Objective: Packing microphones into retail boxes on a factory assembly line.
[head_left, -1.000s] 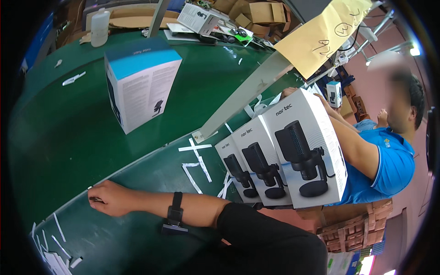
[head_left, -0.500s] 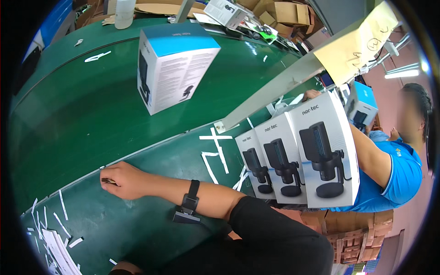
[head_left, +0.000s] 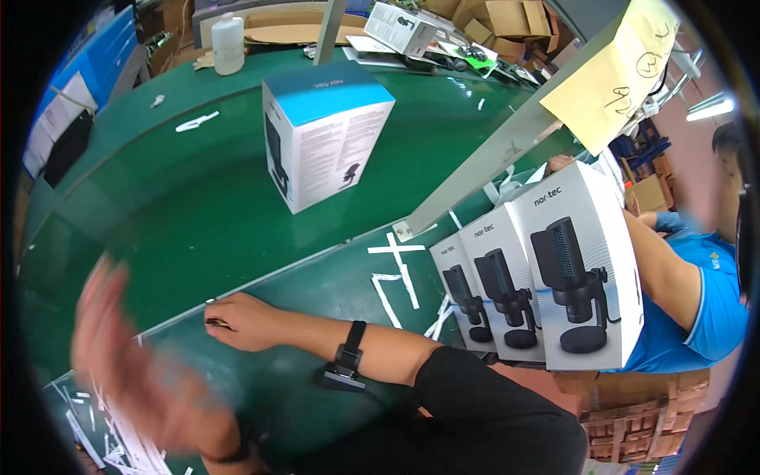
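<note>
My right hand (head_left: 245, 321) rests on the green bench by the metal edge strip, fingers closed round a small, thin, dark object that I cannot make out. On its forearm is a black strap (head_left: 348, 355) with a small device. My left hand (head_left: 131, 360) is raised at the lower left, smeared by motion, so its fingers cannot be read. Beneath it lie white paper strips (head_left: 119, 431). Beyond both hands, a white and blue microphone box (head_left: 332, 138) stands on the green conveyor belt (head_left: 190, 206).
Three microphone boxes (head_left: 582, 269) stand in a row at the right, in front of a co-worker in a blue shirt (head_left: 704, 277). A slanted metal post (head_left: 483, 170) carries a yellow paper note (head_left: 613, 79). White tape strips (head_left: 396, 273) mark the bench. A plastic bottle (head_left: 228, 47) stands at the back.
My left hand has risen into view from the lower edge. The whole scene has shifted slightly right and down. My right hand keeps its place on the bench.
</note>
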A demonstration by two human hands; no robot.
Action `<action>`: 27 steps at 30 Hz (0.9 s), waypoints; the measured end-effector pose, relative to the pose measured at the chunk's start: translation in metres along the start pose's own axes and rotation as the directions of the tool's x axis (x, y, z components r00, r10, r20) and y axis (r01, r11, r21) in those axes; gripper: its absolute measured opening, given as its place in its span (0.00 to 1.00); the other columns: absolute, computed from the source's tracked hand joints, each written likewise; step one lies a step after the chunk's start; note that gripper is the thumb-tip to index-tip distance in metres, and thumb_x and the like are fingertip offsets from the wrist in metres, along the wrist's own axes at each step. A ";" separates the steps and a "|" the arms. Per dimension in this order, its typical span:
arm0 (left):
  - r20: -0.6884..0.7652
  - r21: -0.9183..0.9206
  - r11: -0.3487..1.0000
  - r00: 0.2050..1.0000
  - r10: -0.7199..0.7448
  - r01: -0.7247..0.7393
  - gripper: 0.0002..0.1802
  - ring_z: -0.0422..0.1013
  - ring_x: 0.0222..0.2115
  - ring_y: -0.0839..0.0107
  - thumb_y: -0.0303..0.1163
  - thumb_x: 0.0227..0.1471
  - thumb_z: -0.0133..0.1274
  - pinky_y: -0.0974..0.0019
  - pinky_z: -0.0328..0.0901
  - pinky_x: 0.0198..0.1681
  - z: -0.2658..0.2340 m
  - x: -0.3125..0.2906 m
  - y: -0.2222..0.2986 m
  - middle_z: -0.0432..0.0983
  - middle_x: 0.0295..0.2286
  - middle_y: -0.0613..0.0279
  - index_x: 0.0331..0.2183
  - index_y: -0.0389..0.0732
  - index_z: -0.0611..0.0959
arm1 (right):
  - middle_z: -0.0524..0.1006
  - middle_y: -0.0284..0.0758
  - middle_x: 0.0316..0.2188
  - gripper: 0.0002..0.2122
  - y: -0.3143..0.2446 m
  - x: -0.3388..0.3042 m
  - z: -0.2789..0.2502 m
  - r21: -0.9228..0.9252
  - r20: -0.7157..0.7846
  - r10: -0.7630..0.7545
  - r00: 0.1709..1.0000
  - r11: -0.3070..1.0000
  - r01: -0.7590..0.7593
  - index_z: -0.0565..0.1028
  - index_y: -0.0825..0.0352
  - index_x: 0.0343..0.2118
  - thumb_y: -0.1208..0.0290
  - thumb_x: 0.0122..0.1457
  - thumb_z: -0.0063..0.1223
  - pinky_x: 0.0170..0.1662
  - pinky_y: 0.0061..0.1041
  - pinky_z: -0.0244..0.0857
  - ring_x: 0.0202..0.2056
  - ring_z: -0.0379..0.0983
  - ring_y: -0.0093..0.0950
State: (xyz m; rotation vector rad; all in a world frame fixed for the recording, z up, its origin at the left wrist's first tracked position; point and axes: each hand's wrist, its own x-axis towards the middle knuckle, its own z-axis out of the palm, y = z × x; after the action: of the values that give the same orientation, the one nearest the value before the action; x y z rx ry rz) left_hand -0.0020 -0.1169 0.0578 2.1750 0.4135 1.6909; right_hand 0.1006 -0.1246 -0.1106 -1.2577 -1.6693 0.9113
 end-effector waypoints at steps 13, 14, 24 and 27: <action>0.113 0.008 0.963 0.957 0.268 -0.270 0.12 0.76 0.45 0.60 0.22 0.45 0.62 0.51 0.63 0.56 0.246 0.037 -0.080 0.81 0.39 0.53 0.36 0.36 0.86 | 0.75 0.41 0.48 0.13 0.047 -0.019 0.018 0.275 -0.032 -0.071 0.997 0.958 0.077 0.73 0.65 0.48 0.69 0.62 0.48 0.54 0.37 0.62 0.52 0.69 0.35; 0.068 0.011 0.969 0.967 0.246 -0.247 0.10 0.77 0.42 0.61 0.21 0.45 0.61 0.52 0.64 0.55 0.247 0.038 -0.079 0.82 0.37 0.55 0.34 0.36 0.86 | 0.75 0.41 0.48 0.13 0.048 -0.017 0.018 0.264 -0.029 -0.069 0.997 0.962 0.074 0.73 0.65 0.48 0.68 0.62 0.48 0.54 0.37 0.62 0.52 0.69 0.35; 0.095 -0.023 0.945 0.940 0.327 -0.327 0.10 0.78 0.39 0.60 0.18 0.43 0.58 0.55 0.69 0.48 0.247 0.057 -0.088 0.83 0.34 0.56 0.32 0.38 0.86 | 0.74 0.39 0.50 0.13 0.047 -0.015 0.008 0.350 -0.004 -0.115 0.993 0.930 0.109 0.72 0.64 0.48 0.65 0.64 0.47 0.57 0.36 0.60 0.54 0.67 0.33; 0.051 0.025 0.942 0.941 0.334 -0.336 0.05 0.78 0.34 0.59 0.22 0.45 0.57 0.59 0.73 0.38 0.238 0.052 -0.102 0.82 0.31 0.59 0.28 0.41 0.84 | 0.74 0.38 0.51 0.13 0.075 -0.011 0.026 0.559 0.053 -0.129 0.990 0.825 0.078 0.72 0.64 0.49 0.64 0.65 0.47 0.58 0.36 0.60 0.54 0.66 0.33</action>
State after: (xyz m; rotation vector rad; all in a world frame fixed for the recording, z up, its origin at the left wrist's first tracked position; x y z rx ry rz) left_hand 0.2404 -0.0266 0.0043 2.4125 0.0580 1.8077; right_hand 0.1059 -0.1193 -0.1899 -0.7263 -1.3701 1.2851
